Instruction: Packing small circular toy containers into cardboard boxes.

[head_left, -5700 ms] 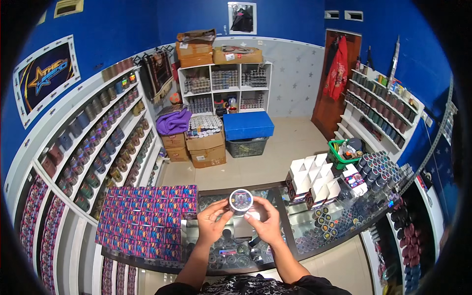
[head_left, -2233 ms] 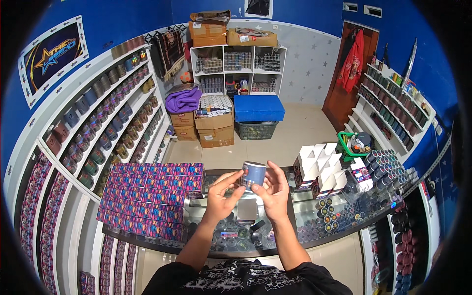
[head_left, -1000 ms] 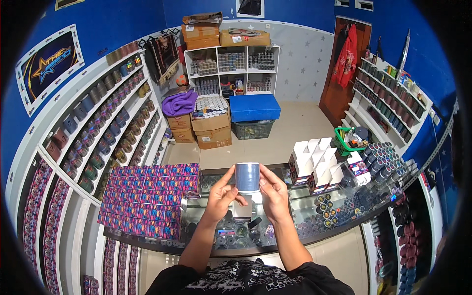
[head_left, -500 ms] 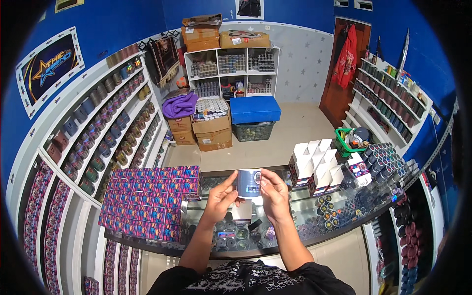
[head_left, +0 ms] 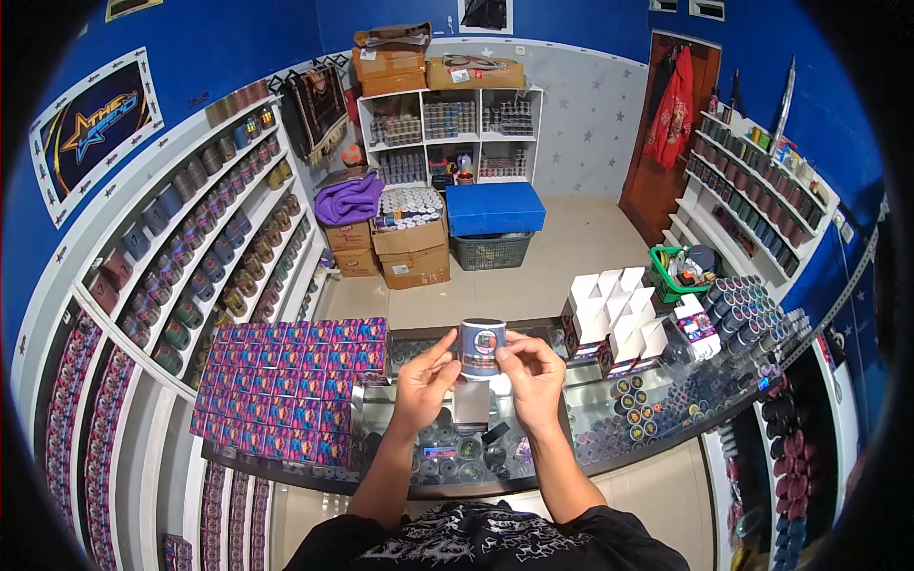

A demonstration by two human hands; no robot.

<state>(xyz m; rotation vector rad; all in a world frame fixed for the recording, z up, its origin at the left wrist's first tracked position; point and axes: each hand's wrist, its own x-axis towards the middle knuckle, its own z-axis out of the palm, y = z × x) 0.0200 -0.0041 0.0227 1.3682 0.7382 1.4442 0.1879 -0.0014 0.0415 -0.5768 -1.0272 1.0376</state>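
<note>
Above the glass counter I hold up a blue-grey spool (head_left: 473,364), upright, with a pale rim and a round picture label facing me. My right hand (head_left: 535,376) grips its right side, thumb across the front. On the left side, my left hand (head_left: 426,383) has its index finger and thumb at the spool's edge. Just below the spool, an open white box (head_left: 471,405) stands on the counter. Some fingers of both hands are hidden behind the spool and palms.
Printed purple-pink boxes (head_left: 276,390) cover the counter's left. To the right are open white boxes (head_left: 614,319), a green basket (head_left: 681,276) and rows of stacked spools (head_left: 747,309). Shelves of spools (head_left: 205,233) line the left wall. Cardboard boxes (head_left: 414,262) stand beyond.
The spool has turned, bringing its round label from the right edge to the front middle. It is slightly higher. My right thumb has shifted a little left and down; the white box is less covered.
</note>
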